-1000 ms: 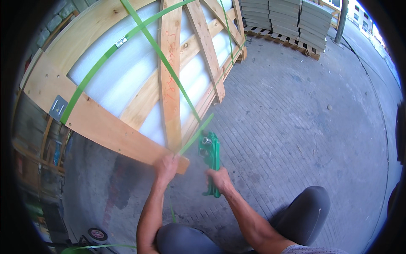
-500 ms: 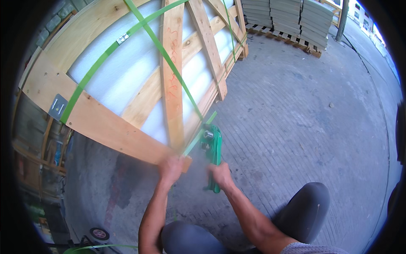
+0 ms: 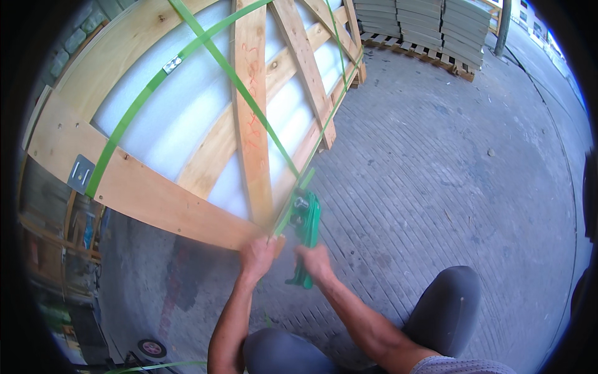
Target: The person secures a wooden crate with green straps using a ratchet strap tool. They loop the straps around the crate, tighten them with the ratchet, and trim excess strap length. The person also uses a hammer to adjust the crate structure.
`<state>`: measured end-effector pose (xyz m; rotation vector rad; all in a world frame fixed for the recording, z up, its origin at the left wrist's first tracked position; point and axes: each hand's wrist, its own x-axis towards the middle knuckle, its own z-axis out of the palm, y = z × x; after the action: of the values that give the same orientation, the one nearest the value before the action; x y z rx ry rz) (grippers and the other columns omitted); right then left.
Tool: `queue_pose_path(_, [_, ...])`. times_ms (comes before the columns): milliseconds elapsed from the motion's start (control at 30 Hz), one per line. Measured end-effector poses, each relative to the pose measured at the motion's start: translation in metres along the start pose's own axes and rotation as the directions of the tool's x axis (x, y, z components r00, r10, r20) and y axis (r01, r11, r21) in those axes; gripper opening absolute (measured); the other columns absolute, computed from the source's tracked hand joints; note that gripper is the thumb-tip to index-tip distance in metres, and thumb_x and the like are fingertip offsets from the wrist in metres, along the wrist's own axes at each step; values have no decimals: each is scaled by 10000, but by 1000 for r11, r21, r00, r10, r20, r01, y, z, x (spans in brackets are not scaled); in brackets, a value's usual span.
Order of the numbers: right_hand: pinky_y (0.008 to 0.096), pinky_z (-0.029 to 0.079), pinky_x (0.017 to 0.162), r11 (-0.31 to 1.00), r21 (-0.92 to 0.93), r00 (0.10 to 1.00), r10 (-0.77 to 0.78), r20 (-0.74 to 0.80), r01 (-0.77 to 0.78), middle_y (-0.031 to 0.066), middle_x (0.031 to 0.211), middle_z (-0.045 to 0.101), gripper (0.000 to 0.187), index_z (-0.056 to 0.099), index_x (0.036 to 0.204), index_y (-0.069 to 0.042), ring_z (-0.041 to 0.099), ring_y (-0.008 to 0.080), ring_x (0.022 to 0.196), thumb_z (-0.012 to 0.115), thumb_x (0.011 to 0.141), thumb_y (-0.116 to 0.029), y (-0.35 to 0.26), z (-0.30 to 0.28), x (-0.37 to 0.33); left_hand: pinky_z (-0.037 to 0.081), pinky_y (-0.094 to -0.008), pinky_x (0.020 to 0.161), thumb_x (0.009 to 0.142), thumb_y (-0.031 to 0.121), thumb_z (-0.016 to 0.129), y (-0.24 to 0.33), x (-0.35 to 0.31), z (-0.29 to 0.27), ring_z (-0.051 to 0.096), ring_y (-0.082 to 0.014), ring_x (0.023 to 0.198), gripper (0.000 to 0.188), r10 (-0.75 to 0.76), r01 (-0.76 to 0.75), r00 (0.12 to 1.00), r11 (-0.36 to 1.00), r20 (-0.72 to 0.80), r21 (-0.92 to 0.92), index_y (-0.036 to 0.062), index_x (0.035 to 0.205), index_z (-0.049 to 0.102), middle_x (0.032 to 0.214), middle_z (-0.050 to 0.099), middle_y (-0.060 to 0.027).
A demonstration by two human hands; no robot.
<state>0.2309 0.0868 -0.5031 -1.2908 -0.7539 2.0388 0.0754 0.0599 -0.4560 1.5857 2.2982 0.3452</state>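
Observation:
A wooden crate (image 3: 251,118) with white padding behind its slats fills the upper left. Green straps (image 3: 258,114) cross it, and one runs down its right edge to the near corner. At that corner my left hand (image 3: 257,257) is closed on the green strap, its fingers partly hidden. My right hand (image 3: 314,260) is wrapped round the handle of a green strapping tensioner (image 3: 309,218). The tool stands upright beside the corner, its metal parts against the strap, and a short strap end sticks up above it. Motion blurs the tool and my right hand slightly.
Stacked grey slabs (image 3: 420,28) stand on a wooden pallet (image 3: 417,55) at the back right, near a post (image 3: 503,28). Wooden frames (image 3: 62,249) line the left side. A small wheel (image 3: 152,348) is at the lower left. My knees frame the grooved concrete floor (image 3: 398,187).
My right hand and the tensioner have shifted left and slightly down, closer to the crate's corner. My left hand has moved a little right and down. The strap along the right edge looks straighter.

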Motion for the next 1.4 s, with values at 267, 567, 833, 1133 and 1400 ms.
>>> queue_pose_path(267, [347, 479, 514, 981, 189, 999, -38, 35, 31, 129, 673, 626, 222, 614, 831, 39, 609, 216, 565, 597, 809, -181, -1, 21, -2, 455, -500, 636, 937, 348, 485, -4, 0, 10, 617, -419, 695, 387, 68, -65, 997, 994, 30, -85, 38, 801, 671, 698, 633, -201])
queue_pose_path(567, [330, 505, 541, 973, 230, 996, -23, 90, 2, 138, 701, 642, 240, 641, 859, 70, 642, 213, 612, 615, 815, -164, 2, 12, 5, 457, -505, 691, 932, 309, 493, -5, 2, 14, 624, -406, 797, 310, 90, -89, 994, 996, 59, -22, 47, 920, 658, 822, 649, -194])
queue_pose_path(833, [336, 481, 646, 998, -30, 988, -58, 144, 63, 148, 768, 679, 311, 676, 875, 58, 642, 221, 681, 604, 834, -242, 4, -3, 11, 454, -509, 671, 946, 297, 498, 16, -12, -16, 614, -403, 756, 290, 302, -269, 945, 937, -127, 223, 56, 871, 641, 775, 637, -183])
queue_pose_path(1133, [325, 442, 576, 986, -84, 944, -108, 313, 141, 90, 715, 635, 311, 665, 810, 45, 579, 144, 639, 618, 807, -263, 57, 17, 7, 450, -424, 572, 977, 323, 474, 3, -78, -46, 578, -334, 569, 382, 94, -35, 943, 982, 319, -186, 18, 767, 564, 587, 553, -147])
queue_pose_path(1400, [339, 505, 750, 981, -130, 882, -67, 467, 144, 98, 917, 653, 342, 621, 1013, 40, 614, 172, 768, 615, 869, -270, 65, 63, -12, 455, -437, 590, 976, 329, 481, -64, -118, -53, 584, -359, 592, 380, 66, -43, 965, 995, 254, -95, 14, 786, 576, 593, 552, -160])
